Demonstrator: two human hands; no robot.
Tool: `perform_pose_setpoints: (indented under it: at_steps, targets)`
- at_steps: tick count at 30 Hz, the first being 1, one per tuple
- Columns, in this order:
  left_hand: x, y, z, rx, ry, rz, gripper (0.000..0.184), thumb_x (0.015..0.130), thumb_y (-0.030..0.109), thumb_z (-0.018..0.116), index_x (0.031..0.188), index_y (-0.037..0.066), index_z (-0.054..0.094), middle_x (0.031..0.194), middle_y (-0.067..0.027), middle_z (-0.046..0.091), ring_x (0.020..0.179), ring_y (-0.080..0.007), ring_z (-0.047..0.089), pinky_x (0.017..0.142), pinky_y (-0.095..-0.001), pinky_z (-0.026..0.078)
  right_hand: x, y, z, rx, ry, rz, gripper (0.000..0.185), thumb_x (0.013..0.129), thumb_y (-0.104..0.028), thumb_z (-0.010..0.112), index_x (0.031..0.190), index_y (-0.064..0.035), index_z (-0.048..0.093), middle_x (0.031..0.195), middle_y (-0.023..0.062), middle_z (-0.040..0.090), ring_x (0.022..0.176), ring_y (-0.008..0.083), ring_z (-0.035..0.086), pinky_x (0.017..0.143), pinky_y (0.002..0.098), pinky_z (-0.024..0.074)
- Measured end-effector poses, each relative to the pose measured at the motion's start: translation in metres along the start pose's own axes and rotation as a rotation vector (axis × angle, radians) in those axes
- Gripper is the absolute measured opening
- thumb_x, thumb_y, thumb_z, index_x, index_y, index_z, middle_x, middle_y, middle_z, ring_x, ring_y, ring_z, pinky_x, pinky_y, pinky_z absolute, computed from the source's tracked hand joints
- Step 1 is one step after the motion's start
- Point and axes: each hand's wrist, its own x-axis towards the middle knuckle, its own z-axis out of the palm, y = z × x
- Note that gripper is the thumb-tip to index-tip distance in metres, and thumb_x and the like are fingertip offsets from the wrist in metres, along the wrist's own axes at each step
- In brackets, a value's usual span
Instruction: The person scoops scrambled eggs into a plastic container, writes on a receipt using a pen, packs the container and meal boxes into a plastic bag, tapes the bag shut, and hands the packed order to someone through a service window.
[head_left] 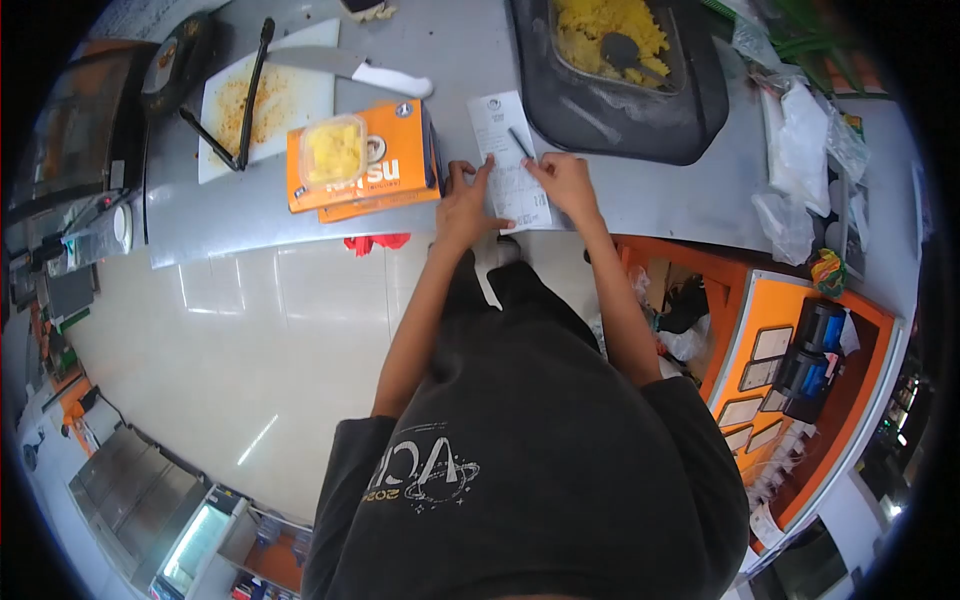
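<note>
A printed paper receipt [508, 190] lies on the grey metal counter [640, 205] in front of me. My left hand [466, 205] rests at its left edge, thumb and fingers apart, with fingertips touching the paper. At the right edge, my right hand [565, 185] has its fingers bent close together by a dark pen [521, 143] that lies slanted over the receipt. Whether the fingers grip the pen or the paper edge is too small to tell. Left of my left hand are stacked orange boxes [400, 150] with a clear tub of yellow food [335, 152] on top.
A white cutting board [300, 75] holds black tongs [250, 95] and a white-handled knife [395, 80]. A container of yellow food [610, 35] with a dark spoon sits in a black tray [600, 125]. Plastic bags [800, 140] lie at the right. An orange shelf unit [765, 350] stands below.
</note>
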Motion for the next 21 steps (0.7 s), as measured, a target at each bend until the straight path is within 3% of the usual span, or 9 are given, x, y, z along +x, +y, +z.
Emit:
perform_pose_setpoints:
  at_steps: [1, 3, 5, 6, 9, 12, 16, 20, 21]
  targets:
    - [-0.001, -0.001, 0.001, 0.004, 0.018, 0.012, 0.104, 0.042, 0.031, 0.084, 0.132, 0.017, 0.032, 0.113, -0.0115, 0.033, 0.103, -0.0285, 0.046, 0.076, -0.0381, 0.048, 0.003, -0.008, 0.001, -0.021, -0.010, -0.020, 0.036, 0.075, -0.039, 0.062, 0.071, -0.0035, 0.056, 0.058, 0.0133, 0.059, 0.057, 0.0292, 0.058, 0.056, 0.0386, 0.0446]
    - [0.001, 0.000, 0.000, 0.022, 0.023, 0.025, 0.105, 0.043, 0.031, 0.084, 0.132, 0.016, 0.031, 0.114, -0.0125, 0.033, 0.103, -0.0303, 0.046, 0.077, -0.0389, 0.048, 0.002, -0.019, 0.001, -0.167, -0.135, 0.110, 0.039, 0.075, -0.040, 0.061, 0.092, -0.0063, 0.052, 0.074, 0.0159, 0.062, 0.076, 0.0333, 0.061, 0.064, 0.0438, 0.0481]
    - [0.000, 0.003, -0.004, 0.038, -0.011, 0.025, 0.106, 0.043, 0.031, 0.084, 0.133, 0.015, 0.030, 0.114, -0.0137, 0.034, 0.103, -0.0322, 0.045, 0.078, -0.0392, 0.047, -0.006, -0.026, 0.004, -0.215, -0.099, 0.128, 0.042, 0.077, -0.039, 0.059, 0.102, -0.0075, 0.047, 0.082, 0.0205, 0.061, 0.080, 0.0392, 0.060, 0.067, 0.0493, 0.0480]
    - [-0.001, -0.003, 0.003, 0.036, 0.014, 0.084, 0.107, 0.043, 0.031, 0.084, 0.133, 0.013, 0.029, 0.114, -0.0145, 0.034, 0.103, -0.0328, 0.044, 0.079, -0.0394, 0.046, -0.014, -0.020, 0.013, -0.216, 0.033, 0.127, 0.037, 0.075, -0.037, 0.061, 0.095, -0.0103, 0.047, 0.072, 0.0127, 0.062, 0.075, 0.0347, 0.060, 0.062, 0.0471, 0.0470]
    - [0.003, -0.006, 0.003, 0.008, -0.025, 0.136, 0.109, 0.045, 0.032, 0.084, 0.135, 0.010, 0.026, 0.113, -0.0168, 0.033, 0.103, -0.0334, 0.043, 0.080, -0.0390, 0.045, -0.041, -0.022, -0.014, -0.182, 0.067, 0.083, 0.036, 0.076, -0.033, 0.060, 0.099, -0.0093, 0.046, 0.076, 0.0162, 0.061, 0.074, 0.0364, 0.060, 0.062, 0.0463, 0.0459]
    - [0.004, -0.004, 0.000, 0.025, -0.014, 0.183, 0.110, 0.047, 0.031, 0.084, 0.136, 0.011, 0.023, 0.113, -0.0180, 0.032, 0.105, -0.0355, 0.041, 0.084, -0.0407, 0.042, -0.069, -0.002, -0.059, 0.096, 0.258, 0.100, 0.029, 0.077, -0.027, 0.062, 0.093, -0.0064, 0.049, 0.068, 0.0120, 0.059, 0.062, 0.0264, 0.058, 0.056, 0.0364, 0.0447]
    - [0.006, -0.004, -0.001, -0.008, -0.067, 0.177, 0.110, 0.048, 0.028, 0.083, 0.136, 0.012, 0.020, 0.115, -0.0205, 0.030, 0.106, -0.0388, 0.039, 0.089, -0.0427, 0.038, -0.102, 0.062, -0.139, 0.279, 0.517, 0.187, 0.019, 0.078, -0.021, 0.060, 0.081, -0.0025, 0.057, 0.060, 0.0104, 0.057, 0.057, 0.0178, 0.058, 0.055, 0.0300, 0.0441]
    - [0.007, 0.007, -0.009, 0.001, -0.102, 0.162, 0.104, 0.052, 0.023, 0.082, 0.135, 0.009, 0.021, 0.118, -0.0244, 0.029, 0.109, -0.0413, 0.036, 0.092, -0.0421, 0.036, -0.099, 0.166, -0.237, 0.094, 0.919, 0.238, 0.016, 0.080, -0.017, 0.059, 0.079, -0.0012, 0.058, 0.061, 0.0059, 0.056, 0.055, 0.0100, 0.050, 0.053, 0.0260, 0.0417]
    - [0.008, 0.005, -0.008, -0.027, -0.100, 0.167, 0.102, 0.053, 0.021, 0.081, 0.135, 0.007, 0.021, 0.119, -0.0251, 0.028, 0.110, -0.0419, 0.036, 0.093, -0.0415, 0.035, -0.090, 0.190, -0.266, 0.091, 1.001, 0.262, 0.015, 0.079, -0.017, 0.060, 0.078, -0.0014, 0.059, 0.061, 0.0077, 0.057, 0.054, 0.0120, 0.051, 0.052, 0.0266, 0.0418]
